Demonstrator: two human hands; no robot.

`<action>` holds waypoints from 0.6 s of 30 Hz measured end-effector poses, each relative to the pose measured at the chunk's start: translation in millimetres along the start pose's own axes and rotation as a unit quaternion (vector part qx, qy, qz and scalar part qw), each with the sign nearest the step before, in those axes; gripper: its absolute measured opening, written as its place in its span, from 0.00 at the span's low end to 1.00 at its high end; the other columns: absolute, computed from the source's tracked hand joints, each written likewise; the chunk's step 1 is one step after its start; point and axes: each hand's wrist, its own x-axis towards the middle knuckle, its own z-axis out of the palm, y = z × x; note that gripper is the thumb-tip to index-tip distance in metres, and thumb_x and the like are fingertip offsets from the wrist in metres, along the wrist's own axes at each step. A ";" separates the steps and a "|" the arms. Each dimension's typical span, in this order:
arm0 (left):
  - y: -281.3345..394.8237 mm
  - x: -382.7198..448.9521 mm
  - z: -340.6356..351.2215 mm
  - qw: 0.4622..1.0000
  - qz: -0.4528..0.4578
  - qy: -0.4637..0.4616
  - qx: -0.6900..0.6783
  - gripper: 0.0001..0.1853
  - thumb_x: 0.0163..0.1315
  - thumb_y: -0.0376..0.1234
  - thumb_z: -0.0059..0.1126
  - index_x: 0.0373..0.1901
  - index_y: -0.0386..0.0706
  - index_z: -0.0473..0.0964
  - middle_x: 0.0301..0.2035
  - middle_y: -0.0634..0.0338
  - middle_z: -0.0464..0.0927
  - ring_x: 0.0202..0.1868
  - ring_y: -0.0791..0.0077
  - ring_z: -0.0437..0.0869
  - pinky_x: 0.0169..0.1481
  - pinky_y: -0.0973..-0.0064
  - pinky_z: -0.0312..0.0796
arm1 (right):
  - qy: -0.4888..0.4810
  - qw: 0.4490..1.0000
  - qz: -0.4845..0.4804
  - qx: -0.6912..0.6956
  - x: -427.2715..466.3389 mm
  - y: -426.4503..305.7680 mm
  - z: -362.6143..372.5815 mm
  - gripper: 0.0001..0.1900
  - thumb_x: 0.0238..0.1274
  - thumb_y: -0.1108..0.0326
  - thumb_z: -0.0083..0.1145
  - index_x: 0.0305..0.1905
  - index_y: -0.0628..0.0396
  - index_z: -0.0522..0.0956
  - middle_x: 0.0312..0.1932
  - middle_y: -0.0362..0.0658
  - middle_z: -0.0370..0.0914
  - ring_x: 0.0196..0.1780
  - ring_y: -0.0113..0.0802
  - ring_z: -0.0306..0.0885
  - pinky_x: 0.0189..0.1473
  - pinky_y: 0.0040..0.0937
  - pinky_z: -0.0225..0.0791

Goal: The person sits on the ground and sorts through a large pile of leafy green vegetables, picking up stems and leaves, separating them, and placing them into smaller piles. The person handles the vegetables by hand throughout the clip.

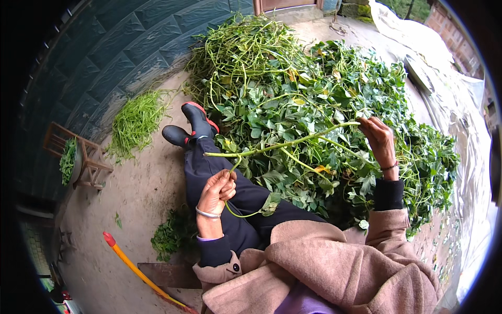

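Observation:
Across my lap stretches a green vine stem, which looks like sweet potato vine. My right hand pinches its right end, while the cut left end is free. Between the thumb and fingers of my left hand is a leaf stalk, still joined to the stem near that free end. Its leaf hangs below and right of my left hand, over the dark trousers. Other stalks slant down from the stem's middle. Behind them lies a large heap of leafy vines.
A pile of stripped stalks lies on the concrete floor by the tiled wall. On a wooden chair sits a basin of leaves. Loose leaves and a yellow-orange pole are at left. White sheeting edges the right.

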 end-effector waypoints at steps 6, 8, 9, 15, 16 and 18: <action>18.2 -42.5 -62.9 0.958 0.201 0.144 -0.144 0.13 0.70 0.38 0.48 0.46 0.37 0.71 0.19 0.71 0.56 0.16 0.88 0.52 0.19 0.85 0.47 | 0.132 0.984 0.121 0.021 -19.0 65.9 -47.5 0.10 0.61 0.74 0.58 0.47 0.62 0.80 0.32 0.41 0.82 0.33 0.24 0.79 0.35 0.24 0.72; 12.4 -34.6 -52.9 0.943 0.234 0.160 -0.176 0.13 0.70 0.37 0.50 0.48 0.37 0.70 0.17 0.71 0.54 0.17 0.87 0.52 0.20 0.85 0.47 | 0.144 0.973 0.171 0.048 -28.8 67.7 -49.1 0.10 0.62 0.75 0.57 0.47 0.63 0.80 0.31 0.41 0.81 0.31 0.22 0.76 0.33 0.21 0.70; 11.9 -30.3 -43.4 0.945 0.243 0.148 -0.163 0.13 0.69 0.37 0.51 0.49 0.38 0.71 0.17 0.70 0.54 0.17 0.85 0.51 0.21 0.84 0.46 | 0.136 0.974 0.173 0.052 -27.0 58.2 -39.7 0.10 0.62 0.74 0.57 0.47 0.63 0.80 0.30 0.41 0.80 0.31 0.22 0.76 0.33 0.21 0.69; -54.1 40.8 17.3 0.989 0.061 0.130 -0.044 0.26 0.71 0.47 0.43 0.61 0.37 0.66 0.38 0.58 0.79 0.35 0.76 0.79 0.40 0.80 0.73 | 0.069 0.985 0.102 0.118 -28.2 -6.9 2.2 0.11 0.56 0.80 0.58 0.45 0.63 0.79 0.28 0.43 0.78 0.29 0.26 0.75 0.31 0.24 0.68; -59.8 45.8 24.1 0.990 0.090 0.107 -0.024 0.26 0.72 0.47 0.41 0.63 0.38 0.65 0.50 0.54 0.77 0.48 0.70 0.79 0.54 0.74 0.73 | 0.045 0.984 0.096 0.142 -30.5 -17.2 10.7 0.11 0.55 0.80 0.58 0.45 0.63 0.79 0.28 0.43 0.78 0.29 0.28 0.75 0.30 0.25 0.68; -61.5 52.1 31.8 0.986 0.102 0.134 0.012 0.27 0.73 0.48 0.38 0.64 0.40 0.63 0.56 0.53 0.73 0.56 0.69 0.75 0.61 0.72 0.68 | -0.010 0.988 0.062 0.139 -26.0 -45.0 24.4 0.11 0.55 0.80 0.59 0.44 0.63 0.79 0.27 0.45 0.77 0.29 0.33 0.77 0.29 0.28 0.69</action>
